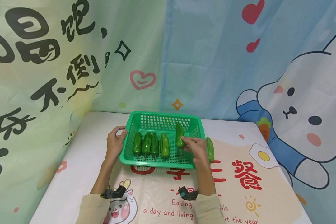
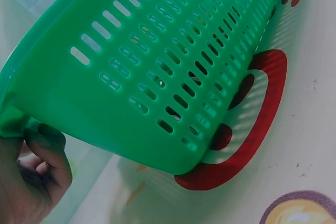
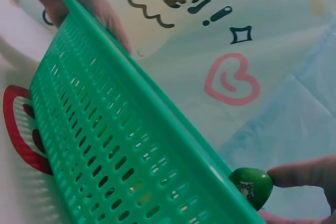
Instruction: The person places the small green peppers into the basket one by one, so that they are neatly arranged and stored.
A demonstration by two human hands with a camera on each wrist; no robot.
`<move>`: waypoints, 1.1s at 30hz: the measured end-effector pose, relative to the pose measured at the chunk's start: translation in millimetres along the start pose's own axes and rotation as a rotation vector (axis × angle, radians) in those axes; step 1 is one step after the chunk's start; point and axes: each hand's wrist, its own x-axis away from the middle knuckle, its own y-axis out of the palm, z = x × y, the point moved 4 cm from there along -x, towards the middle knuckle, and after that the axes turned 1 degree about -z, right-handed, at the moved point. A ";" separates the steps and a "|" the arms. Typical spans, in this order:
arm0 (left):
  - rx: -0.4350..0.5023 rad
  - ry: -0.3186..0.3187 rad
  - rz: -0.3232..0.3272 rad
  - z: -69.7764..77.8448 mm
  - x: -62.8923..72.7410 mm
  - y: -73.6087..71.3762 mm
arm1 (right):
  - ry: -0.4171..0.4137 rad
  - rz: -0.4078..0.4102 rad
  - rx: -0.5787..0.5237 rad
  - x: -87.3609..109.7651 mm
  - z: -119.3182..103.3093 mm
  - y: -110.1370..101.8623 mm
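Note:
A green plastic basket (image 1: pixel 156 164) with slotted walls stands on the table. Inside, on its left side, several green peppers (image 1: pixel 147 144) lie in a row, stems toward the person. My right hand (image 1: pixel 197 147) pinches another green pepper (image 1: pixel 179 134) between thumb and fingers, above the basket's right part. In the right wrist view, the rounded end of this pepper (image 3: pixel 252 187) shows over the rim. At the left end, my left hand (image 1: pixel 116 141) grips the basket's rim; the left wrist view shows its curled fingers (image 2: pixel 50 161) under the edge.
One more green pepper (image 1: pixel 210 149) lies on the table just right of the basket. A printed cloth (image 1: pixel 235 199) with red lettering covers the table (image 1: pixel 100 119). Behind it hangs a printed curtain (image 1: pixel 207 81).

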 end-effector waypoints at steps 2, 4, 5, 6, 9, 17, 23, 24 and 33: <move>0.000 -0.001 0.001 -0.1 0.2 -0.1 | -0.010 0.007 0.028 -0.3 0.9 2.9; 0.000 0.001 0.000 0.0 0.3 -0.3 | -0.018 0.008 0.053 -0.3 1.2 5.9; -0.001 0.003 0.001 0.0 0.3 -0.4 | -0.019 0.005 0.066 -0.2 1.2 7.5; -0.001 0.003 0.001 0.0 0.2 -0.5 | -0.018 0.003 0.083 -0.2 1.3 8.9; 0.000 0.005 0.003 0.0 0.4 -1.0 | -0.021 -0.005 0.133 0.0 2.5 13.2; 0.005 0.001 0.003 -1.8 -0.4 -0.5 | -0.061 0.005 0.269 -0.9 6.6 20.8; 0.008 0.005 -0.002 -1.2 -0.6 -1.2 | -0.110 0.028 0.365 0.9 4.5 24.5; 0.008 0.005 -0.002 -1.2 -0.5 -1.2 | -0.113 0.029 0.385 0.7 4.8 25.2; 0.002 0.017 0.005 -1.6 -0.1 -0.8 | -0.107 0.000 0.494 -2.9 5.7 31.8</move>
